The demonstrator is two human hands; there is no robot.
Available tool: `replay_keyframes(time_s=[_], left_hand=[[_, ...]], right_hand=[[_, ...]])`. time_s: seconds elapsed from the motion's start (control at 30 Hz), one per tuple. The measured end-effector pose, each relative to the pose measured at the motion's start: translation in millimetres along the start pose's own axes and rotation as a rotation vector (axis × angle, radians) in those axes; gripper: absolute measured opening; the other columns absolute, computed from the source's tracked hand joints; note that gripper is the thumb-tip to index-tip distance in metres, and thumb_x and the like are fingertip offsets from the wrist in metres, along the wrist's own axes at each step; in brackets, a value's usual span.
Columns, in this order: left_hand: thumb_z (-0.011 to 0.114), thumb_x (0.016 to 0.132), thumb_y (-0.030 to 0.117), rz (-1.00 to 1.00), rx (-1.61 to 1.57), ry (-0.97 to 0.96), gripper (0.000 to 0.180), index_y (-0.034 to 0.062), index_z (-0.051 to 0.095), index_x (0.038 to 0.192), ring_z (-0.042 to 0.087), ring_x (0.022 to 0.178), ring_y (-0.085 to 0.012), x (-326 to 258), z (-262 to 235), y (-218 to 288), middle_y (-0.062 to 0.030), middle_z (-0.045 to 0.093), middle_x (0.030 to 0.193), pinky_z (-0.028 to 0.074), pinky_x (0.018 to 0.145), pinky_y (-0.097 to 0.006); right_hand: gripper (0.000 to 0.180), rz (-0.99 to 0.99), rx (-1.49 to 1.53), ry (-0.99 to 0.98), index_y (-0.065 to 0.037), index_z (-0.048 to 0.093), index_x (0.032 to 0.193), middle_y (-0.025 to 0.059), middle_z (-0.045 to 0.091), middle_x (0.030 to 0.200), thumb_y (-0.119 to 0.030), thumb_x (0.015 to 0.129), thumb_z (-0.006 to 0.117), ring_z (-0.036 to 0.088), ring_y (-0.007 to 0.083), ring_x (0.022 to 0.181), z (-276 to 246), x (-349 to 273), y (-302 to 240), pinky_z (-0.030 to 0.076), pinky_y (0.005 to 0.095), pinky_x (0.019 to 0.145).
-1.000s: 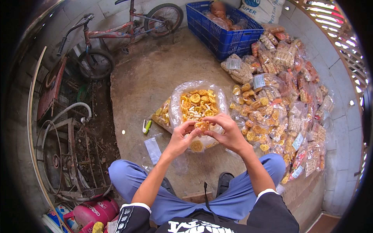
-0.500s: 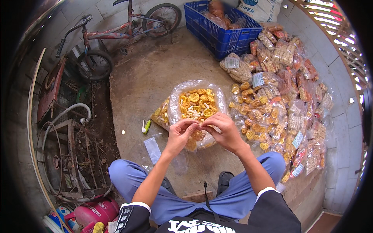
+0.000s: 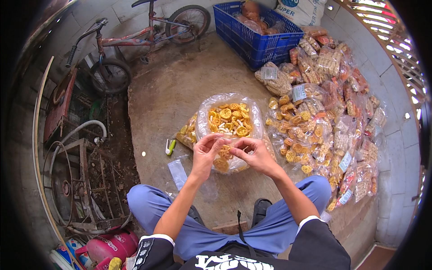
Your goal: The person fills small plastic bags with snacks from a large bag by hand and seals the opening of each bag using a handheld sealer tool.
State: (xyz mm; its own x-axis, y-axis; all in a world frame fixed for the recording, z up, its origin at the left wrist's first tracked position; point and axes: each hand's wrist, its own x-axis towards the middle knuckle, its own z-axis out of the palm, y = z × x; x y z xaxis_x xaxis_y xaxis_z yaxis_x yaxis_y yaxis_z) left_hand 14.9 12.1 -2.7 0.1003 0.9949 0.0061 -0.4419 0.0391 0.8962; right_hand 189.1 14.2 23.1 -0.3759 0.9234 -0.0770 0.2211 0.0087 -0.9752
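Note:
A clear plastic bag (image 3: 255, 118) stands wide open on the floor before me, filled with yellow wheel-shaped crackers (image 3: 230, 113) and small pale stick-shaped pieces. Over its near side, my left hand (image 3: 207, 152) has thumb and fingers pinched together. My right hand (image 3: 253, 153) pinches close beside it, fingertips slightly lower. What lies between the fingers is too small or too clear to make out. Below the fingertips, orange-yellow crackers (image 3: 221, 164) show through clear plastic. Another filled bag (image 3: 185, 133) lies against the open bag's left side.
A green stapler (image 3: 170, 147) and flat clear plastic sleeves (image 3: 177, 173) lie left of the bag. Many packed snack bags (image 3: 310, 130) are heaped on the right, below a blue crate (image 3: 256, 47). A bicycle (image 3: 130, 40), metal frame (image 3: 83, 180) and pink gas cylinder (image 3: 110, 247) stand left.
My fingertips, close together before, have moved slightly apart. The left hand has risen a little and the right fingertips now sit lower. The bag stays in place.

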Motion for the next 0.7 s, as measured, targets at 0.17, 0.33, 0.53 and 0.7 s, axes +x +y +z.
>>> replay_keyframes(time_s=[0.17,0.33,0.53,0.7], left_hand=[[0.064,0.085,0.014,-0.073,0.024,-0.056,0.017,0.0002,0.063,0.096,0.061,0.085,-0.0107,1,-6,-2,-0.0072,0.067,0.093,0.047,0.081,-0.024],[0.062,0.086,0.016,-0.164,-0.032,-0.045,0.019,-0.0003,0.064,0.096,0.060,0.081,-0.0088,2,-7,-2,-0.0044,0.066,0.090,0.047,0.075,-0.021],[0.061,0.087,0.016,-0.064,0.142,0.023,0.019,-0.0014,0.064,0.096,0.059,0.081,-0.0066,0,-4,-6,-0.0035,0.066,0.088,0.046,0.071,-0.019],[0.062,0.087,0.013,-0.068,0.119,0.035,0.022,-0.0009,0.059,0.104,0.059,0.083,-0.0062,0,1,-2,-0.0053,0.066,0.088,0.046,0.072,-0.019]], right_hand=[[0.019,0.001,0.161,0.062,-0.002,0.064,0.090,0.0002,0.062,0.077,-0.021,0.084,0.064,0.054,0.0065,0.069,1,2,-3,0.044,0.0228,0.064],[0.019,-0.003,0.178,0.117,-0.002,0.063,0.091,0.0004,0.062,0.079,-0.020,0.085,0.064,0.055,0.0065,0.071,2,2,3,0.044,0.0227,0.065],[0.017,0.061,0.145,0.134,-0.002,0.062,0.092,-0.0005,0.062,0.082,-0.018,0.085,0.064,0.054,0.0048,0.076,4,3,7,0.044,0.0216,0.069],[0.019,0.057,0.255,0.165,-0.002,0.063,0.092,0.0009,0.063,0.081,-0.019,0.083,0.066,0.055,0.0059,0.074,8,5,7,0.044,0.0223,0.066]])
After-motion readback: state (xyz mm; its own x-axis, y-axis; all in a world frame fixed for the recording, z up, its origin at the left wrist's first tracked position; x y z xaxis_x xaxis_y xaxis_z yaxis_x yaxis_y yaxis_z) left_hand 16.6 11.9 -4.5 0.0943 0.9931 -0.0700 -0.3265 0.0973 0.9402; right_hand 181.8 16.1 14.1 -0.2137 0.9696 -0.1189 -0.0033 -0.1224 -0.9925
